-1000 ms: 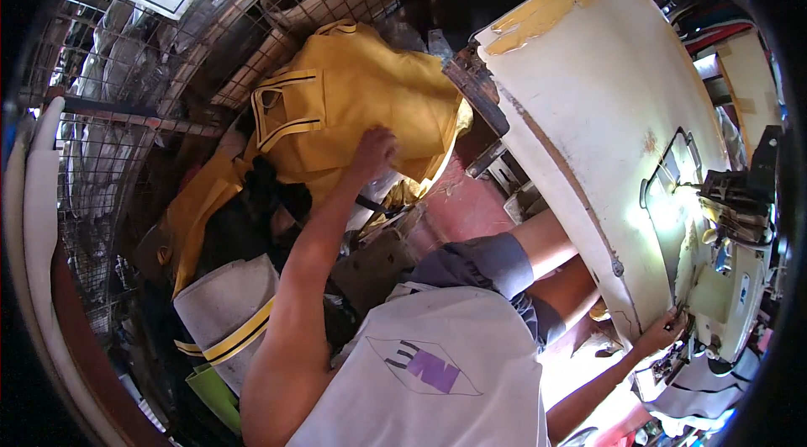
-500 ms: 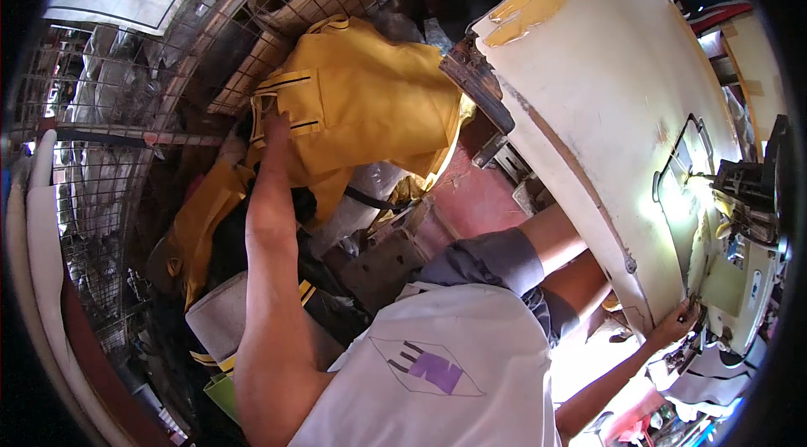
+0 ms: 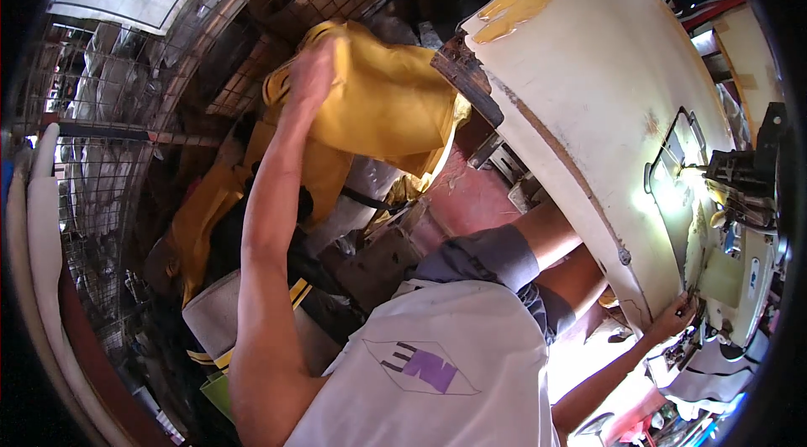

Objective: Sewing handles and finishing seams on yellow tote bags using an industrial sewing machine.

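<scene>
Near the upper centre, the left hand (image 3: 314, 70) grips the yellow fabric (image 3: 391, 115), its fingers closed on a raised fold that likely bears the weight. Lower right, the right hand (image 3: 672, 318) is at the white tabletop (image 3: 601, 94)'s edge; whether its fingers grasp anything, I cannot tell. Upper left, a white sign (image 3: 134, 5) carries bold black lettering.

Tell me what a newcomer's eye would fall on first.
The bright yellow material at upper centre, gripped in the left hand, stands out most. Next comes the large white tabletop on the right, with a glaring pool of light toward its right edge.
</scene>
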`<state>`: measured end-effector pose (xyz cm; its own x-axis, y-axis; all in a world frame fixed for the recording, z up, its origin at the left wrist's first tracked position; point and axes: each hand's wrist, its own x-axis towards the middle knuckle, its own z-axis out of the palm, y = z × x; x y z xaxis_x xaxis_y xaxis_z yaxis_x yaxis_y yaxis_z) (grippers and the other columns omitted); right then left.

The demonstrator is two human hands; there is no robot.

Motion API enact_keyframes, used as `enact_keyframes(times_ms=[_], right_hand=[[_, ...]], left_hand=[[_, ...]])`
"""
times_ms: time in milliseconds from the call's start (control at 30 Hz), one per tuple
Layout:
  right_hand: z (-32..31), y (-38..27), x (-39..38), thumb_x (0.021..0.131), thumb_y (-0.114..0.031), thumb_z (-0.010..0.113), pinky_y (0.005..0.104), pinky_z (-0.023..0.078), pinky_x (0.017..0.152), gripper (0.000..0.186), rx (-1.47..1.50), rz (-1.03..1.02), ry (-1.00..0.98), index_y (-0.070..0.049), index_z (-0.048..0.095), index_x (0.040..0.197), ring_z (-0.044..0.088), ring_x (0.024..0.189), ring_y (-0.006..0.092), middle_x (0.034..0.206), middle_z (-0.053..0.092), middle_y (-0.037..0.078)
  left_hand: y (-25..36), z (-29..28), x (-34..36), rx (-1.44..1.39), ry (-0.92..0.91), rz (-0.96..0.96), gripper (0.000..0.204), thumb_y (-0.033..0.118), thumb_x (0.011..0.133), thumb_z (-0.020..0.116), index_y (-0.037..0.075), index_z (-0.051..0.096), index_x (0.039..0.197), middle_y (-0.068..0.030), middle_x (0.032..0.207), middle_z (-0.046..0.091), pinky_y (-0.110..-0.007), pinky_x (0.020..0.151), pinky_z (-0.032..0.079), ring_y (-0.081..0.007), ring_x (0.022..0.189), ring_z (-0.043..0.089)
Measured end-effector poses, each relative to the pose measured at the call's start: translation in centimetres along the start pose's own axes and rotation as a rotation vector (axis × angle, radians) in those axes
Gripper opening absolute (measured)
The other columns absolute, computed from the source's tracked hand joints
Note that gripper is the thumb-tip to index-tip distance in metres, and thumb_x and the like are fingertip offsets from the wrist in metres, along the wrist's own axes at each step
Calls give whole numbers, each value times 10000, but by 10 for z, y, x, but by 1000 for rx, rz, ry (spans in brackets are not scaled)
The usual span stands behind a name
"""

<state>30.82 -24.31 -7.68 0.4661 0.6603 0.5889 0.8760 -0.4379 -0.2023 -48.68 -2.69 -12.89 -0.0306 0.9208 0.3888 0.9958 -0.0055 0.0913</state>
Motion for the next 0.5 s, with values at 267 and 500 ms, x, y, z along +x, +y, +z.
enact_keyframes(times_ms=[267,500], right_hand=[[-8,-16,-3,939,-280,616,376,507,820,384,34,115,-47,49,611,1137,629,949,311,1116,648,203],[-4,-15,0,941,-240,617,380,503,833,377,40,84,-29,72,597,1152,619,972,324,1136,634,218]], left_hand=[[57,-86,85,118,52,-46,133,165,943,494,62,563,991,-192,718,663,-512,633,535,-390,735,682],[-76,-6,58,336,-163,-107,152,136,915,472,56,572,996,-219,905,678,-473,681,555,-411,824,679]])
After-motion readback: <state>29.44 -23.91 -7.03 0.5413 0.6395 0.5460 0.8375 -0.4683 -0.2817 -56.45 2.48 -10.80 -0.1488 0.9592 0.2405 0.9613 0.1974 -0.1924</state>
